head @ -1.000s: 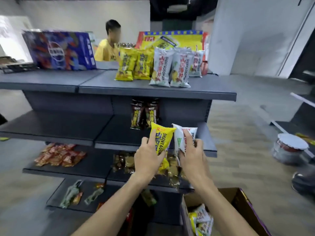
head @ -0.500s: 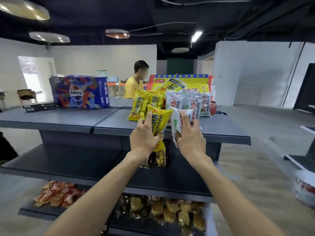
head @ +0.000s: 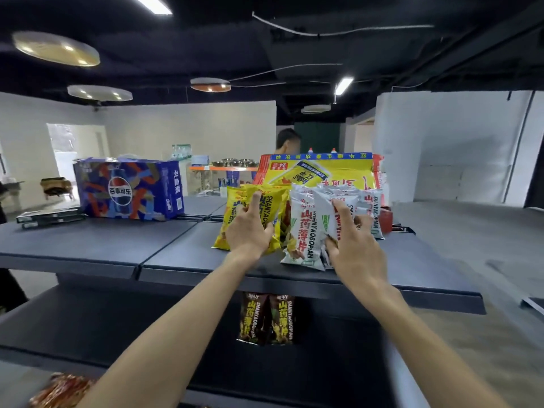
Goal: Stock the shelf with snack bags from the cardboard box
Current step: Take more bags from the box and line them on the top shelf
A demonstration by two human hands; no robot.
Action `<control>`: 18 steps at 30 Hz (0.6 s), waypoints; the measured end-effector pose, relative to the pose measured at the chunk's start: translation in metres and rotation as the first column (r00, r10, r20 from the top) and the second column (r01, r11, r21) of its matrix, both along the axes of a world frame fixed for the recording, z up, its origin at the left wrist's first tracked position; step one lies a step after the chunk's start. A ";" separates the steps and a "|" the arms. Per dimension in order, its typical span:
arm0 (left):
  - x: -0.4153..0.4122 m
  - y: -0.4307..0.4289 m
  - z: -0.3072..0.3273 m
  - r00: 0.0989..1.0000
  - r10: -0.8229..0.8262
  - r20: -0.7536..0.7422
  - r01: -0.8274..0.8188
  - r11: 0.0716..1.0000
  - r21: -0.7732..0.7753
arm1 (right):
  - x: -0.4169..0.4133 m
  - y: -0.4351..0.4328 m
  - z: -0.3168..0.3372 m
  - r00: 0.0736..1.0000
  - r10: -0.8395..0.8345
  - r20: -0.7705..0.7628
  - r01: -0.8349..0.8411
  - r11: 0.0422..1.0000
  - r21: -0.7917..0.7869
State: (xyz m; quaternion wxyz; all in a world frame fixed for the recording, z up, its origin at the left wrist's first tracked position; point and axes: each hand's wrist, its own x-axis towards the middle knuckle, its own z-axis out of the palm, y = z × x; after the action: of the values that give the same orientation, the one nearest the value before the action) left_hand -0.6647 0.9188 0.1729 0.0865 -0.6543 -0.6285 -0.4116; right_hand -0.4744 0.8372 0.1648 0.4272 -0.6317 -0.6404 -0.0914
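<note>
My left hand [head: 248, 234] grips a yellow snack bag [head: 269, 213], standing it upright at the front of the yellow row on the top shelf [head: 164, 254]. My right hand [head: 353, 245] holds a white snack bag [head: 323, 219] by its lower edge, set against the other white bags [head: 303, 240]. Both bags touch the shelf surface among their like-coloured rows. The cardboard box is out of view.
A blue soda carton [head: 128, 191] stands at the top shelf's left, a yellow and red drink carton [head: 321, 172] behind the snack rows. Two dark brown snack bags [head: 266, 319] stand on the shelf below. Red packets [head: 59, 390] lie lower left. A person [head: 287, 141] stands behind the shelving.
Both hands rose from beside the lower shelves to the top shelf, carrying the yellow and white bags forward into their rows. The camera tilted upward and the cardboard box left the view.
</note>
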 end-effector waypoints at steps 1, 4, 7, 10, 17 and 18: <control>0.001 0.008 0.000 1.000 0.016 -0.016 -0.016 1.000 -0.007 | 0.002 0.002 0.000 1.000 -0.010 0.008 0.010 1.000 -0.005; 0.002 0.031 -0.002 0.999 0.039 -0.038 -0.040 0.999 -0.027 | 0.009 0.007 0.004 0.999 -0.038 0.010 0.039 0.999 -0.006; 0.005 0.050 -0.015 0.997 0.045 -0.062 -0.048 0.997 -0.063 | 0.013 0.010 0.004 0.996 -0.087 0.020 0.087 0.996 -0.006; 0.005 0.058 -0.032 0.987 0.076 -0.141 -0.086 0.994 -0.072 | 0.009 0.012 0.002 0.992 -0.117 0.044 0.118 0.993 -0.012; 0.000 0.060 -0.029 0.990 -0.051 -0.130 0.024 0.980 -0.199 | -0.014 0.005 -0.002 0.985 -0.163 0.061 0.166 0.985 -0.045; -0.001 0.059 -0.028 0.991 -0.068 -0.118 0.041 0.976 -0.213 | -0.017 0.003 -0.002 0.983 -0.172 0.063 0.175 0.983 -0.055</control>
State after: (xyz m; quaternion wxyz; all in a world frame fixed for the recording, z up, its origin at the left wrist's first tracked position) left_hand -0.6658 0.9777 0.1446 0.0448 -0.7012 -0.6435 -0.3036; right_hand -0.4909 0.8400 0.1630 0.3796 -0.6947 -0.5975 -0.1274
